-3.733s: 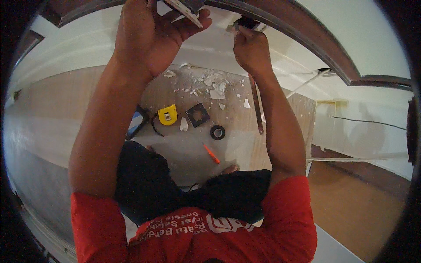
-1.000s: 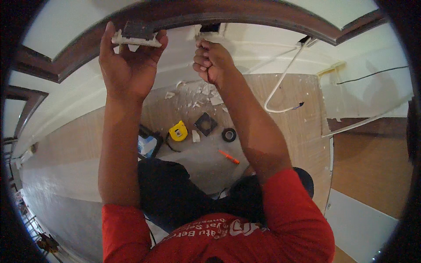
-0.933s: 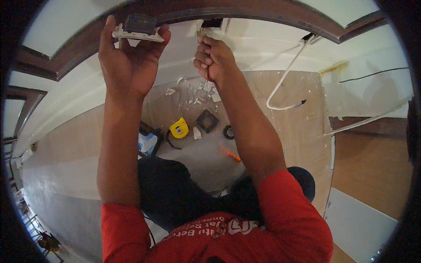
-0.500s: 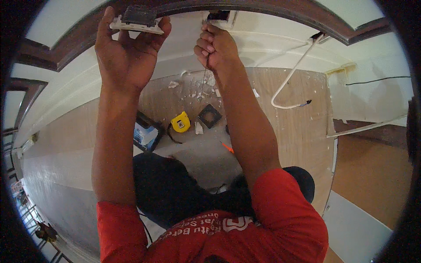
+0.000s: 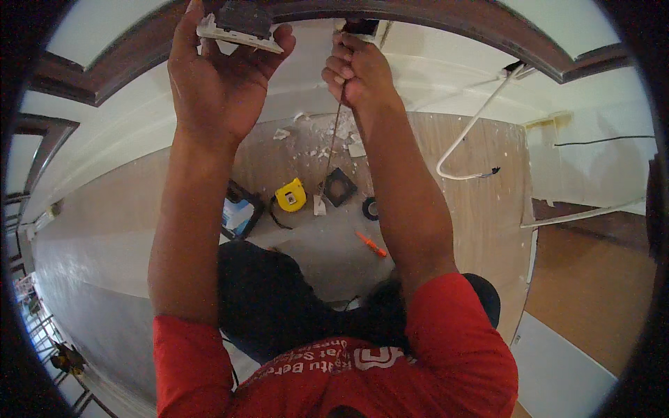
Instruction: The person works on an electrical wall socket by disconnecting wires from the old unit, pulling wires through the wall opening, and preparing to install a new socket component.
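My left hand (image 5: 219, 90) grips a white plate with a dark box on its back (image 5: 240, 28), held up near the dark wood trim. My right hand (image 5: 359, 76) is closed around a thin wire (image 5: 332, 146), just below a square dark opening (image 5: 360, 26) in the white surface above; the wire runs down from my fist toward the board below. On that board lie a yellow tape measure (image 5: 291, 195), a dark square piece with a round hole (image 5: 340, 187), a roll of black tape (image 5: 371, 207) partly behind my forearm, and an orange screwdriver (image 5: 371, 244).
A white cable (image 5: 460, 139) hangs in a bend from a second hole at right. A dark case (image 5: 240, 209) sits left of the tape measure, white debris (image 5: 355, 150) is scattered below the opening, and a white panel (image 5: 564, 362) is at lower right. Wood trim (image 5: 90, 87) crosses above.
Both hands have moved slightly up and to the right in view over the last second, still closed on their items. A longer stretch of wire now shows below my right fist.
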{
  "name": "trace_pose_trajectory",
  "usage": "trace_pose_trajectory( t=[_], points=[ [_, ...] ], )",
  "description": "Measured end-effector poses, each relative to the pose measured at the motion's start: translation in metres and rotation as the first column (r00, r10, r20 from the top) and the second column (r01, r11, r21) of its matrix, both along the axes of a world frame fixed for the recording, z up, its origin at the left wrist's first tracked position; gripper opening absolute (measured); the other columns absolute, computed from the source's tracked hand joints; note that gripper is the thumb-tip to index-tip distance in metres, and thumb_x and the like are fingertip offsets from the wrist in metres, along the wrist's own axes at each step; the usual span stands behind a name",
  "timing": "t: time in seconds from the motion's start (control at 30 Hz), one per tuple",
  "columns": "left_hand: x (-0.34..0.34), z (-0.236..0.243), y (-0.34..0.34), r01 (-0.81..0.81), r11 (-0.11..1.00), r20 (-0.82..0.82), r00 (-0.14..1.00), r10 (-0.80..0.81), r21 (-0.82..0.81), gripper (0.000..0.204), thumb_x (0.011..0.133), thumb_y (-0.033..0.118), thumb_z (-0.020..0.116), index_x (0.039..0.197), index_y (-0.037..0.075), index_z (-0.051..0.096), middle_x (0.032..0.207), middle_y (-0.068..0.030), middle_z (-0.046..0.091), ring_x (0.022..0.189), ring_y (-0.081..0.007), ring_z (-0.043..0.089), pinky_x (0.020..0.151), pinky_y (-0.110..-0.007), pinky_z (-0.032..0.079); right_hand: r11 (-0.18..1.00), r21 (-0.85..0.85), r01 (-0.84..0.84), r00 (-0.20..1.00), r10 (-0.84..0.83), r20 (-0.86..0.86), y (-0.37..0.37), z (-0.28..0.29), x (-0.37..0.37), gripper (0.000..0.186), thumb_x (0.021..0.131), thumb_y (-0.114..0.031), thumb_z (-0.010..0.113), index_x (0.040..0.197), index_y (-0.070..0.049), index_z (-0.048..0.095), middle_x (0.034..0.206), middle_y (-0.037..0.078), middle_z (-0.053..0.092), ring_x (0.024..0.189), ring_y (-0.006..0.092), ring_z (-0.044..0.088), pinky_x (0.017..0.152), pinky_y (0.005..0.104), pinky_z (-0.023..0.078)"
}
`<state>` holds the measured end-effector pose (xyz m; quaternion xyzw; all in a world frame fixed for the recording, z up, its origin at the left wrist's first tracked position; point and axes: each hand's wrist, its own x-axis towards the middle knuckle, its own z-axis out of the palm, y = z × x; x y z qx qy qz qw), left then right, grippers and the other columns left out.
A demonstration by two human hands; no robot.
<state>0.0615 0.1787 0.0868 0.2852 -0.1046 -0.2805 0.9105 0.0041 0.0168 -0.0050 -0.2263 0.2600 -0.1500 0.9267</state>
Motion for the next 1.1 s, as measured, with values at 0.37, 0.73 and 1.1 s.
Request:
trace_pose_trajectory(
  t=[0.37,0.73,1.1],
  points=[
    [-0.006,0.008,-0.003,-0.001,0.997,-0.027,1.000,-0.001,-0.074,0.033,0.097,0.042,0.058,0.102,0.011,0.068,0.090,-0.0080,0.072,0.081,-0.0267,0.070,0.073,-0.045,0.060,0.999,-0.048,-0.005,0.999,0.007,0.040,0.004,0.006,0.001,0.011,0.096,-0.010,0.048,0.087,-0.009,0.054,0.055,-0.005,0.035,0.040,0.0097,0.027,0.039,0.0280,0.024],
    [-0.007,0.013,-0.001,0.021,1.000,-0.074,0.997,-0.023,-0.022,0.035,0.095,0.042,0.060,0.105,0.009,0.066,0.093,-0.0096,0.072,0.080,-0.0284,0.071,0.073,-0.045,0.061,0.999,0.022,-0.033,0.990,0.030,0.137,0.003,0.004,0.000,0.016,0.100,-0.014,0.047,0.086,-0.009,0.052,0.054,-0.005,0.034,0.038,0.0087,0.029,0.036,0.0265,0.024],
    [0.007,-0.006,0.012,0.078,0.997,-0.047,0.996,-0.078,0.003,0.046,0.096,0.037,0.059,0.129,0.006,0.054,0.123,-0.0186,0.062,0.110,-0.0406,0.062,0.095,-0.054,0.054,0.993,0.104,-0.053,0.970,0.026,0.241,0.003,-0.005,0.007,0.018,0.101,-0.018,0.047,0.087,-0.010,0.054,0.053,-0.007,0.036,0.037,0.0074,0.029,0.036,0.0253,0.026]
  ],
)
